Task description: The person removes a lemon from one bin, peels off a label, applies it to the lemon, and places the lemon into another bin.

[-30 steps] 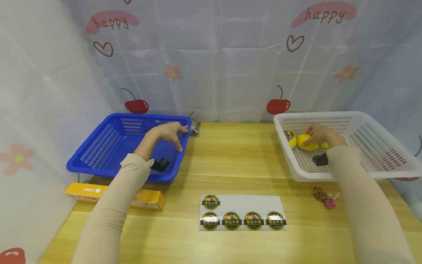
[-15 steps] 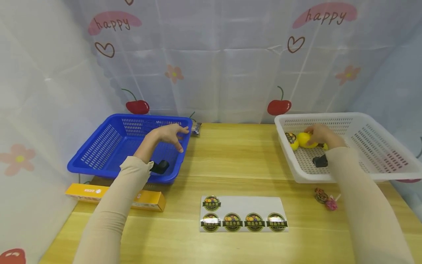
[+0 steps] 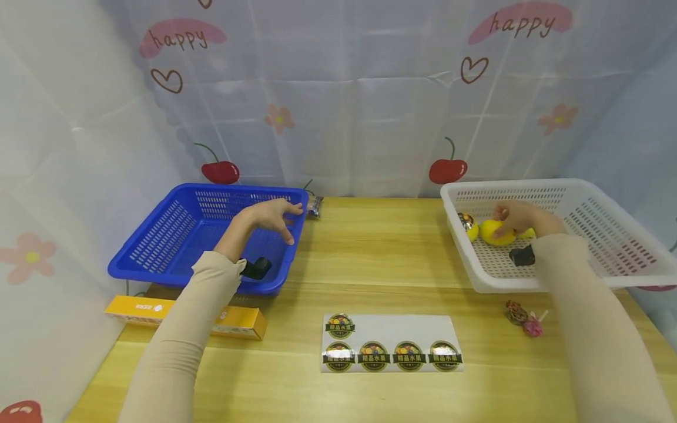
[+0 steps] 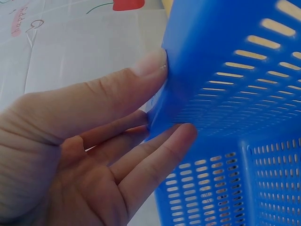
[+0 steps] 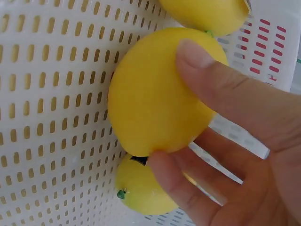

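In the white basket [image 3: 489, 292], my right hand [image 3: 520, 217] holds a yellow lemon [image 5: 155, 94]. The right wrist view shows the thumb lying across this lemon and a fingertip at its lower end. Another lemon [image 5: 146, 188] lies below it, and a third lemon [image 5: 207, 14] lies above. A round sticker [image 3: 466, 221] covers part of the leftmost lemon. My left hand [image 3: 267, 217] is at the right rim of the blue basket [image 4: 202, 84], its fingers spread and relaxed. The thumb tip touches the rim, and one finger extends over the inner side.
A sheet of round fruit stickers [image 3: 391, 343] lies at the table's centre front. A yellow box [image 3: 238, 320] sits before the blue basket. Two small wrapped pieces [image 3: 523, 320] lie before the white basket, and a small packet [image 3: 314, 205] lies behind the blue one.
My right hand has shifted slightly right and toward me, and the lemon in it has moved a little the same way. The left hand stays in place.
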Motion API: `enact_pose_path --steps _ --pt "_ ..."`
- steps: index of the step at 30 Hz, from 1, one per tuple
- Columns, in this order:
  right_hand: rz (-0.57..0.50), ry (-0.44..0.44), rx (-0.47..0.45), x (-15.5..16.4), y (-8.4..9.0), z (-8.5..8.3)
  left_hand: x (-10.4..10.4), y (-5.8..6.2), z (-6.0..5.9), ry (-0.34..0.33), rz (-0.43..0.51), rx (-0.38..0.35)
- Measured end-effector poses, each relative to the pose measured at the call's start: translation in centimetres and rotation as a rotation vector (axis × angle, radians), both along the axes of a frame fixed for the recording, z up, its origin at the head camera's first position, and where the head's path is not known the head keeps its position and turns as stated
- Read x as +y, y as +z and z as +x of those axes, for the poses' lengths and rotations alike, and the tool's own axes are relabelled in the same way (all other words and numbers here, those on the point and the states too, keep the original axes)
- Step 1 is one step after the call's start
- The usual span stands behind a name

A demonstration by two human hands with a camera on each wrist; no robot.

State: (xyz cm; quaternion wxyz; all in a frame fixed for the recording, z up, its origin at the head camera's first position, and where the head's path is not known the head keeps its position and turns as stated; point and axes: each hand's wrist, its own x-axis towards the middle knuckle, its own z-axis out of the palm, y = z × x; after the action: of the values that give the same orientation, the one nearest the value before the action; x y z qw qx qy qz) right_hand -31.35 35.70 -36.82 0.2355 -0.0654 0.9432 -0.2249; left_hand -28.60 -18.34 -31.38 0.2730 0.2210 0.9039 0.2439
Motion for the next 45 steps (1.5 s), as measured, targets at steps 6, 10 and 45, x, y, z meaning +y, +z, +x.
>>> enact_pose_path --steps 6,10,45 --pt "-0.006 -0.016 -0.087 0.0 -0.2 0.1 0.0 -0.1 -0.1 0.0 0.008 -0.005" --pt "0.012 -0.025 -0.089 0.4 -0.7 -0.3 0.0 -0.1 -0.2 0.001 0.009 -0.008" --pt "0.18 -0.047 0.112 -0.5 -0.2 -0.5 0.0 -0.3 -0.2 0.01 0.04 -0.011"
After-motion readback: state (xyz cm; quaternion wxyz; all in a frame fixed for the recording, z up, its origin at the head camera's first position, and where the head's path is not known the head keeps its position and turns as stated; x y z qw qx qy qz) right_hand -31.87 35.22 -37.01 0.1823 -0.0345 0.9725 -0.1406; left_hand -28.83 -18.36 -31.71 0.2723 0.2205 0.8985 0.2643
